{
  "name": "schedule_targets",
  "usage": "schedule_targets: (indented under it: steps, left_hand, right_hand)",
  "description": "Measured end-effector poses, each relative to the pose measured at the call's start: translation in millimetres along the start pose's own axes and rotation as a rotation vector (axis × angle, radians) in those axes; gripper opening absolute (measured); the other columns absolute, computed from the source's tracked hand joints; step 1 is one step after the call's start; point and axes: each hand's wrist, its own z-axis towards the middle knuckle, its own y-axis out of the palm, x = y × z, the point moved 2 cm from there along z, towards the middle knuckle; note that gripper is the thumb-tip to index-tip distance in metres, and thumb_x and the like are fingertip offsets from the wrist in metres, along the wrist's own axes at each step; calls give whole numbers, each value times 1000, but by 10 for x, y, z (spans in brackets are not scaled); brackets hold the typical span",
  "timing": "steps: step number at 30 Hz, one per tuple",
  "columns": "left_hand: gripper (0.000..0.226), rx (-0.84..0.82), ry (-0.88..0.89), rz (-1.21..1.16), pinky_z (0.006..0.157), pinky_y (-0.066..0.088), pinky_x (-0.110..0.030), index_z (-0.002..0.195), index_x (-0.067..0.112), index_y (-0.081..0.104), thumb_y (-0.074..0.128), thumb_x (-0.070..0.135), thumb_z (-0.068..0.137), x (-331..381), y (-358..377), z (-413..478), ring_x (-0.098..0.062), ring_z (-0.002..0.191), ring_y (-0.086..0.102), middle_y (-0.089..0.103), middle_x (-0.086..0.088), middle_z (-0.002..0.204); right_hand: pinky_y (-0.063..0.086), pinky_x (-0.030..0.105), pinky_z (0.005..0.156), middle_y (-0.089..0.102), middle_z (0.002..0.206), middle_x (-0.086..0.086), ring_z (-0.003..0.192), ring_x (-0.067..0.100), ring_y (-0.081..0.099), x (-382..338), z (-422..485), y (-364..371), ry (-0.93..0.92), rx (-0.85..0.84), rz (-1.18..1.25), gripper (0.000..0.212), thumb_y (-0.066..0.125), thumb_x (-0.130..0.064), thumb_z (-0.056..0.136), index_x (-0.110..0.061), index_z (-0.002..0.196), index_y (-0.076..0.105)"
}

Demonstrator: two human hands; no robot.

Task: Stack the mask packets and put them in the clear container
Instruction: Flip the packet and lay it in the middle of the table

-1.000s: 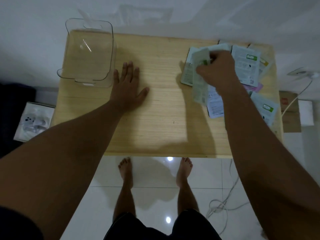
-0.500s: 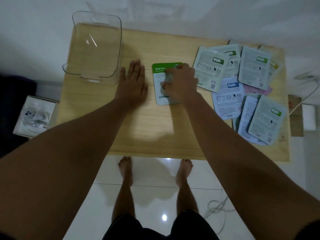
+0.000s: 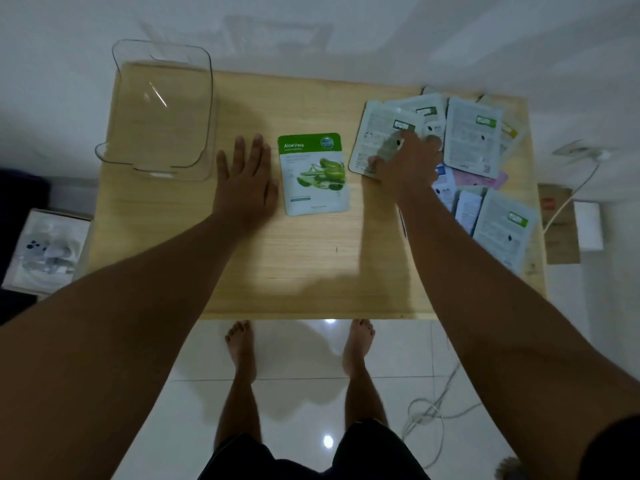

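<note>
No sleeves are seen on either arm, both bare right up to the frame edge. Dark shorts (image 3: 311,455) are worn, and the feet (image 3: 242,344) are left bare, no rings or watch spotted.

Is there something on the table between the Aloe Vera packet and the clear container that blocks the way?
Yes: the left hand lies flat on the table, directly between the Aloe Vera packet and the clear container. Nothing else lies between them, and the container looks empty. The right hand is on the packet pile.
</note>
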Motion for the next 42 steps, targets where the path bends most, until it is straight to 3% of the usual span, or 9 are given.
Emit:
schedule_targets:
  steps: [7,9,13,16,19,21,24,31,42]
  left_hand:
    - [68,25,-9,-4,119,1,-60,157,8,17,31,38,98,-3,11,-14,-36,154,3,9,-10,167]
    - [67,21,-9,-11,120,1,-60,157,8,17,32,37,98,-11,1,-22,-36,154,2,9,-10,167]
    - [70,-10,-16,-9,119,2,-60,157,8,19,28,41,96,-14,-30,-20,-36,153,3,9,-10,167]
    - [72,-26,-4,-8,119,3,-60,157,8,20,24,44,95,-22,-56,-16,-37,153,3,10,-10,167]
    - [73,-33,10,-11,119,3,-58,158,9,19,21,48,96,-55,-69,-27,-35,154,2,9,-9,167]
    - [71,-23,18,-23,119,2,-57,158,11,17,23,48,98,-72,-65,-35,-34,154,1,8,-8,168]
    - [71,-26,22,-30,120,1,-56,159,11,15,22,48,98,-82,-63,-36,-33,154,-1,6,-9,168]
    - [77,-23,34,-33,120,1,-56,158,9,16,14,52,94,-91,-66,-38,-35,154,0,7,-10,168]
    - [74,-1,25,-21,121,3,-56,158,10,16,19,51,97,-94,-39,-32,-32,154,1,8,-8,168]
  right_hand:
    - [39,28,106,41,143,8,132,20,42,24,106,-148,97,-21,277,113,95,-32,59,-12,145,24]
    - [45,24,103,55,135,5,125,16,53,28,78,-173,22,34,372,99,93,-26,60,-7,140,37]
    - [51,3,65,70,117,7,100,14,67,-122,-111,-226,-129,105,465,42,71,0,77,-3,119,65]
    - [44,-5,69,64,129,13,110,16,62,-376,-372,-178,-244,72,325,41,61,6,87,-3,127,61]
    - [42,24,109,40,152,19,139,31,41,-612,-555,45,-332,-60,124,40,65,0,87,-2,127,59]
    - [40,38,112,37,152,21,139,34,37,-698,-609,215,-314,-179,-26,40,71,-21,87,-5,121,60]
    - [28,49,118,29,152,28,142,44,26,-733,-693,425,-343,-330,-209,78,67,-51,85,3,137,44]
    - [35,61,102,39,139,11,130,35,37,-464,-725,461,-362,-235,-276,90,67,-78,63,-30,135,45]
    - [38,51,99,39,133,12,125,32,38,-452,-828,466,-288,-204,-140,94,70,-79,60,-30,135,43]
